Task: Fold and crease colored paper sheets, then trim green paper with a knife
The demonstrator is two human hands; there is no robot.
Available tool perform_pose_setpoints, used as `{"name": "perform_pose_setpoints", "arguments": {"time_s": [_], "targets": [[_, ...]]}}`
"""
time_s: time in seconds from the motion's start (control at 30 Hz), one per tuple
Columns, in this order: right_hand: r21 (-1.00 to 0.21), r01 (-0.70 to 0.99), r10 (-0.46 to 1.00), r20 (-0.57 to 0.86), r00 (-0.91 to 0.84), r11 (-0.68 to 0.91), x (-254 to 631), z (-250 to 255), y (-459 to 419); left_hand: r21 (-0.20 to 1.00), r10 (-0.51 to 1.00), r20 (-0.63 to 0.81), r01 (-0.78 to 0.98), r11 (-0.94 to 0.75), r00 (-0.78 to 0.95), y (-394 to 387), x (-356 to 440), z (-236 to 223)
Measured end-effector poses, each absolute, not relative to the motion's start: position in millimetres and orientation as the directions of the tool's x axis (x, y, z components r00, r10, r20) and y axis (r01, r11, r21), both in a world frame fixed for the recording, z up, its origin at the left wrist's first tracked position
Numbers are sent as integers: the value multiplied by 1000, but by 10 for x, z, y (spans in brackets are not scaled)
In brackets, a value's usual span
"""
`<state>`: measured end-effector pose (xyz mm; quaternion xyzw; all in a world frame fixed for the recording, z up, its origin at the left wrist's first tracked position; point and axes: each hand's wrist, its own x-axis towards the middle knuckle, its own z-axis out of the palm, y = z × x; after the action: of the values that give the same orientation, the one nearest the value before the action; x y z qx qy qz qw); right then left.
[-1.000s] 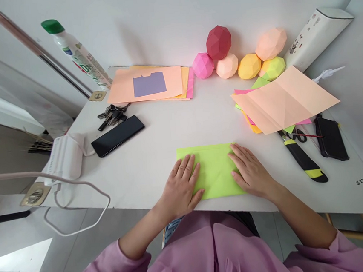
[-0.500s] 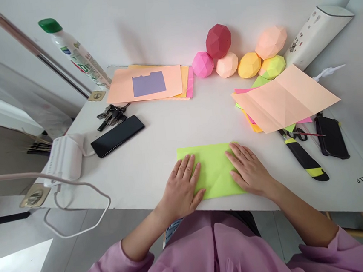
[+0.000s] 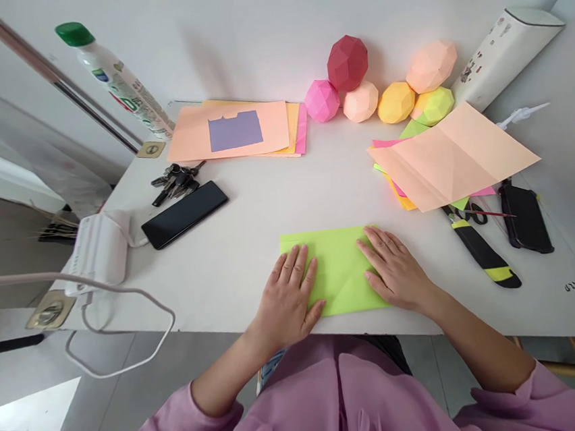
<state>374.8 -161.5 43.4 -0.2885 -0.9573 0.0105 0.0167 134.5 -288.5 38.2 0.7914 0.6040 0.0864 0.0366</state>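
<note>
A lime-green sheet of paper (image 3: 342, 271), creased and apparently folded, lies flat at the table's front edge. On its left part rests my left hand (image 3: 288, 300), palm down with the fingers stretched out and the thumb apart. My right hand (image 3: 397, 269) lies flat over the paper's right end, fingers spread and pointing up and to the left. Both hands press on the sheet without gripping it. The paper's left and right edges are partly hidden beneath them.
Behind stand several faceted paper balls, a dark red one (image 3: 347, 64) on top. Coloured sheets (image 3: 248, 128) lie back left; a creased peach sheet (image 3: 454, 155) covers others at right. A utility knife (image 3: 487, 254), black phone (image 3: 186, 215), keys (image 3: 177, 181) and white power strip (image 3: 98, 250) lie around.
My hands and the green paper stay in the same place. Only the camera view has shifted very slightly.
</note>
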Motion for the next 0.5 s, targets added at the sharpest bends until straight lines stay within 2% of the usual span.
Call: {"name": "perform_pose_setpoints", "arguments": {"time_s": [0.5], "targets": [[-36, 550, 551, 44, -833, 834, 3749, 415, -1600, 160, 960, 107, 948, -275, 260, -2888, 1327, 365]]}}
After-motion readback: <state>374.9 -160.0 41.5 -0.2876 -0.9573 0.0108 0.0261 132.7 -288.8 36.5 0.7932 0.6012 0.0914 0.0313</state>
